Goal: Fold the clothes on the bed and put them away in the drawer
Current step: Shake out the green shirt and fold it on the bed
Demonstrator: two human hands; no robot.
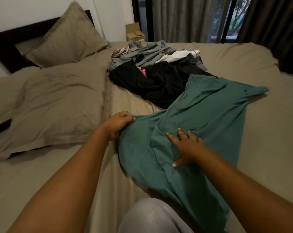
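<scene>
Teal garment [201, 115] lies on the bed [251, 68] at 6 o'clock of the pile [159, 73], left hand [116, 126] with its grip pinching the 9 o'clock edge, right hand [186, 147] pressing open-fingered: smoothing now, folding across likely next.

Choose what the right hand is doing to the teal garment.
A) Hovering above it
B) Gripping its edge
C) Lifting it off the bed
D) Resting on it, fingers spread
D: the right hand rests on the teal garment with fingers spread; the left hand grips its edge.
</scene>
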